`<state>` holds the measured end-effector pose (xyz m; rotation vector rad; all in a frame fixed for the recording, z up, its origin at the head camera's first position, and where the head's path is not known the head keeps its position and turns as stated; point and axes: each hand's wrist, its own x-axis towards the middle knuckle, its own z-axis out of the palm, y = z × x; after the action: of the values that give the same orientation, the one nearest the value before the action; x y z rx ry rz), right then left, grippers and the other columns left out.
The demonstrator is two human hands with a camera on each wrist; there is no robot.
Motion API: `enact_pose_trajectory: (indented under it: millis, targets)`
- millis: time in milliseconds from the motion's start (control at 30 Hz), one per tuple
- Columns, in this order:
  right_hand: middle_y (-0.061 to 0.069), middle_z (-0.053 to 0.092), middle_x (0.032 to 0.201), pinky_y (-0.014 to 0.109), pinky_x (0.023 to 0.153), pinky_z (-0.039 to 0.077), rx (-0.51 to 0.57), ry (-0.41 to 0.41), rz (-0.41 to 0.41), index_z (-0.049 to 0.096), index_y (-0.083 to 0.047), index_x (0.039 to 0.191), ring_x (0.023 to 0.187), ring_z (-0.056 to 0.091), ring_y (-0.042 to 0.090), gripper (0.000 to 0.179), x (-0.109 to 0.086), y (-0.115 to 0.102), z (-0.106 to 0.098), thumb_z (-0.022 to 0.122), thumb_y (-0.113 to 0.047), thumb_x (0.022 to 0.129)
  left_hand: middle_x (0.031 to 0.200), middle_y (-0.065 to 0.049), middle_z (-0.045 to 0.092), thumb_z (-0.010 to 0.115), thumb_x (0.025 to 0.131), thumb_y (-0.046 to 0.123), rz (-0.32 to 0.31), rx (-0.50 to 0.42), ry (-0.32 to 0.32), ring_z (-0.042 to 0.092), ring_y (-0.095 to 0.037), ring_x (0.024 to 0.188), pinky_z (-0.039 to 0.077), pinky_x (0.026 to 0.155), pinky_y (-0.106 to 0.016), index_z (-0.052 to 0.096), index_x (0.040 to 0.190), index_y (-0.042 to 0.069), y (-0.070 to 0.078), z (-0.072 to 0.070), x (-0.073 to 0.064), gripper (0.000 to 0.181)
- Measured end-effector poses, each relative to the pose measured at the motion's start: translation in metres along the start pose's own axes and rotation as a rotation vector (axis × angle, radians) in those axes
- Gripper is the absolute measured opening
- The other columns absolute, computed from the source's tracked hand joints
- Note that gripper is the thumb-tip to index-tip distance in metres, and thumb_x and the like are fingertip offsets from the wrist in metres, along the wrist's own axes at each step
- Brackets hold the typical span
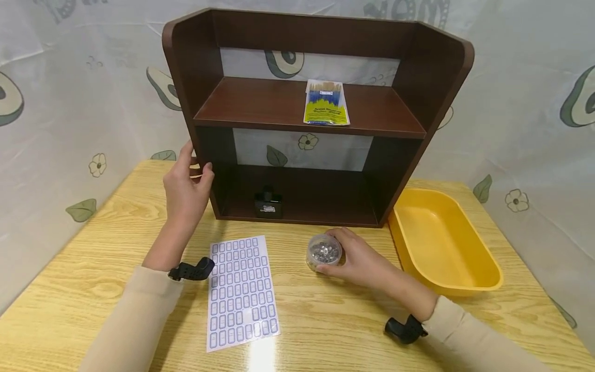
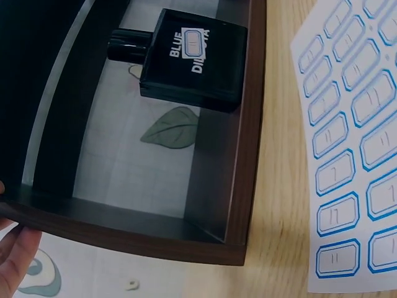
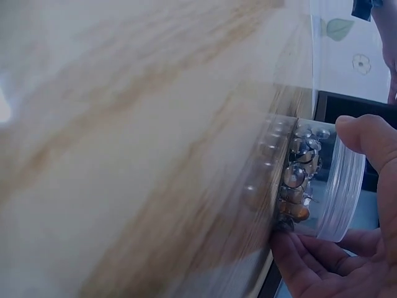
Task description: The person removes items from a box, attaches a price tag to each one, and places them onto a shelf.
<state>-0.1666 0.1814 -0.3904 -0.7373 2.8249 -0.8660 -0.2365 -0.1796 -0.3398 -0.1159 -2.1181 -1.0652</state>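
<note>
My left hand [image 1: 188, 188] grips the left side panel of a dark brown two-tier shelf [image 1: 311, 132], with the thumb at its inner side. Parts of that hand's fingers [image 2: 18, 257] show at the corner of the left wrist view. On the table, my right hand [image 1: 355, 258] holds a small clear round tub [image 1: 324, 251] between thumb and fingers. Shiny domed metal pieces [image 3: 301, 171] like thumbtacks lie inside the tub. A black bottle [image 1: 268, 205] marked BLUE, with a small label [image 2: 193, 43] stuck on its front, stands upright on the shelf's lower tier.
A sheet of blue-bordered labels [image 1: 243, 292] lies on the wooden table [image 1: 186, 336] in front of the shelf; one label space is blank. A packet of brushes [image 1: 326, 103] rests on the upper tier. At the right stands a yellow plastic bin [image 1: 441, 243].
</note>
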Motion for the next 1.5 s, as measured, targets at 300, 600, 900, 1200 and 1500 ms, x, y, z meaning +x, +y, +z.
enact_pose_trajectory:
  millis: [300,600,900,1200,1500]
  targets:
    - [0.016,0.059,0.143,0.049,0.102,0.058,0.024,-0.024,0.06,0.05,-0.004,0.147,0.122,0.064,0.028,0.077,-0.005,-0.001,0.002,0.082,-0.044,0.09,0.128,-0.021,0.073,0.065,0.102,0.011,-0.052,-0.033,-0.094,0.075,-0.041,0.108,0.062,0.091,-0.056,0.057,0.147,0.008,0.0,-0.009,-0.006,0.046]
    - [0.016,0.06,0.14,0.05,0.101,0.059,0.019,-0.032,0.069,0.05,-0.003,0.147,0.12,0.064,0.028,0.079,-0.006,-0.001,-0.001,0.082,-0.047,0.089,0.125,-0.03,0.069,0.061,0.104,0.035,-0.315,0.286,-0.546,0.071,-0.044,0.106,0.062,0.08,-0.051,0.043,0.149,-0.006,-0.004,-0.031,-0.026,0.063]
    - [0.016,0.059,0.141,0.051,0.102,0.057,0.029,-0.045,0.064,0.049,-0.004,0.147,0.122,0.063,0.029,0.08,-0.004,0.0,-0.003,0.081,-0.049,0.089,0.105,-0.017,0.071,0.075,0.095,0.037,-0.244,0.342,-1.032,0.061,-0.026,0.089,0.054,0.074,-0.033,0.064,0.124,0.0,-0.021,-0.017,-0.044,0.048]
    - [0.02,0.054,0.147,0.058,0.108,0.053,0.06,-0.063,0.083,0.035,-0.004,0.157,0.129,0.059,0.034,0.097,-0.002,-0.003,-0.006,0.078,-0.057,0.089,0.114,-0.008,0.064,0.09,0.076,0.049,-0.068,0.378,-1.061,0.051,-0.03,0.108,0.054,0.091,-0.046,0.068,0.118,0.014,-0.005,0.003,-0.066,0.06]
    - [0.023,0.051,0.146,0.054,0.104,0.056,0.077,-0.008,0.076,0.032,-0.003,0.158,0.129,0.06,0.038,0.086,-0.004,-0.002,-0.011,0.071,-0.051,0.097,0.098,-0.002,0.058,0.094,0.071,0.049,-0.01,0.437,-1.097,0.047,-0.026,0.103,0.045,0.086,-0.041,0.061,0.103,0.016,0.006,0.009,-0.072,0.057]
